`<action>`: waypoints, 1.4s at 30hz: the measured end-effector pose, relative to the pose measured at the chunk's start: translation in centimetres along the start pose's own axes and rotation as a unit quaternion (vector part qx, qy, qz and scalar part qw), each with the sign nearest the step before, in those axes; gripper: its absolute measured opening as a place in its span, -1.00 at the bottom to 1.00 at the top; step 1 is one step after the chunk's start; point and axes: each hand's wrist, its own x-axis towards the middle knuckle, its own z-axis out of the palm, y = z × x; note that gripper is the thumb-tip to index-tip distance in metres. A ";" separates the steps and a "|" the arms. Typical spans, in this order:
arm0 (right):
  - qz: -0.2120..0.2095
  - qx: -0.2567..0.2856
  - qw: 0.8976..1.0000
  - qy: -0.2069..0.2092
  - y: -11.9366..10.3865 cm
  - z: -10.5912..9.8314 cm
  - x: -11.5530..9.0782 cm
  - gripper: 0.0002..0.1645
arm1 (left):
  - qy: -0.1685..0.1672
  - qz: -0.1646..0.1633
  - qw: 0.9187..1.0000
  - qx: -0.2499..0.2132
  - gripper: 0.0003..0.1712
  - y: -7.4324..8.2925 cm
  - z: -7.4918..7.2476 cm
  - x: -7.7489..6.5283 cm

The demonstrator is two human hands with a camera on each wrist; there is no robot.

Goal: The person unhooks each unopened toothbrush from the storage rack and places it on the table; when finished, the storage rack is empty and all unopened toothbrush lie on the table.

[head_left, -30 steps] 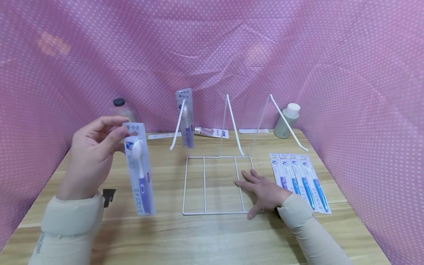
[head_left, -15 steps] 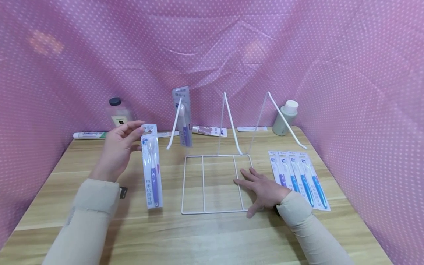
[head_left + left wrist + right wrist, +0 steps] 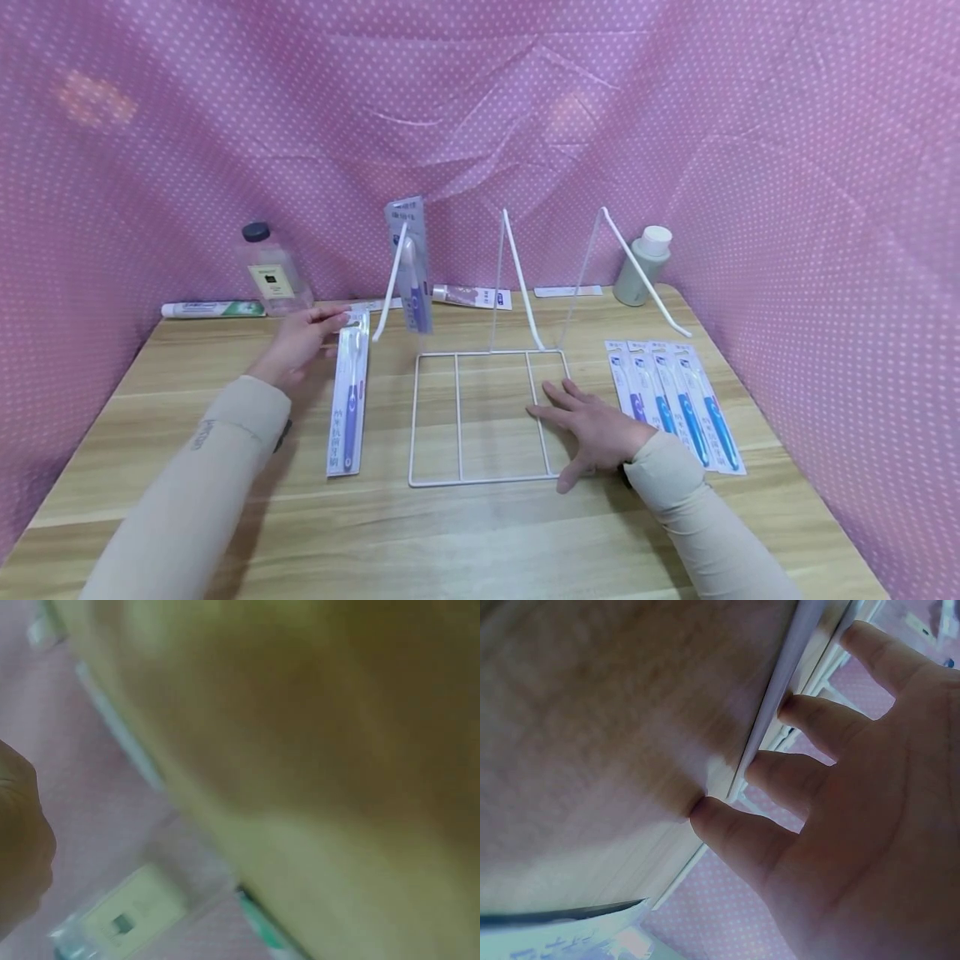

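Note:
My left hand [image 3: 300, 343] pinches the top of a packaged purple toothbrush [image 3: 348, 400], just left of the white wire rack [image 3: 459, 417]. The package hangs down from the fingertips, and its top end is near the tip of the rack's left prong [image 3: 388, 292]. Another packaged toothbrush [image 3: 417, 292] hangs on that prong. With fingers spread, my right hand [image 3: 592, 427] rests on the right side of the rack's base; its fingertips [image 3: 761, 769] touch the table and the base wire in the right wrist view. The left wrist view is blurred and leaves the held package out.
Several packaged toothbrushes [image 3: 690, 408] lie side by side on the right of the table [image 3: 480, 542]. Along the back are a clear bottle [image 3: 272, 275], a green-white tube [image 3: 213, 309], a toothpaste tube [image 3: 471, 297] and a grey-green bottle [image 3: 639, 271]. A pink dotted cloth [image 3: 480, 125] encloses the table.
My left hand has moved right and away from me, carrying the toothbrush package toward the rack's left prong. The right hand stays put on the rack.

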 end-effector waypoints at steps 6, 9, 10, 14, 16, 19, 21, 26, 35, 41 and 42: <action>-0.005 0.000 1.000 -0.001 0.0 0.0 0.1 0.43 | 0.023 -0.042 0.999 -0.018 -0.66 -2.5 0.1 1.2; -0.008 -0.001 1.000 -0.002 0.1 0.0 0.1 0.43 | 0.051 -0.054 0.997 0.022 -0.56 -3.0 0.3 1.5; -0.007 -0.001 1.000 -0.001 0.1 0.0 0.1 0.43 | 0.058 -0.056 0.996 0.045 -0.54 -3.1 0.3 1.6; -0.007 -0.006 1.000 -0.001 0.3 0.1 0.2 0.43 | 0.084 -0.059 0.983 0.153 -0.56 -3.3 0.5 1.9; -0.009 -0.007 1.000 -0.001 0.4 0.2 0.2 0.43 | 0.095 -0.053 0.970 0.217 -0.59 -3.4 0.5 1.9; -0.010 -0.009 1.000 0.001 0.4 0.2 0.2 0.44 | 0.108 -0.026 0.942 0.316 -0.63 -3.4 0.4 2.0; -0.009 -0.009 1.000 0.003 0.4 0.2 0.3 0.44 | 0.113 -0.005 0.922 0.370 -0.64 -3.4 0.4 2.1; -0.009 -0.010 1.000 0.004 0.3 0.1 0.2 0.43 | 0.110 0.012 0.907 0.407 -0.66 -3.3 0.3 2.1; -0.006 -0.008 1.000 0.004 0.1 0.0 0.1 0.43 | 0.108 0.014 0.910 0.400 -0.67 -3.4 0.5 2.1; -0.005 -0.006 1.000 0.002 0.0 0.0 0.1 0.42 | 0.111 0.013 0.911 0.396 -0.68 -3.7 0.6 2.2; -0.005 -0.007 1.000 0.002 0.0 0.0 0.0 0.42 | 0.112 0.013 0.911 0.396 -0.68 -3.8 0.6 2.2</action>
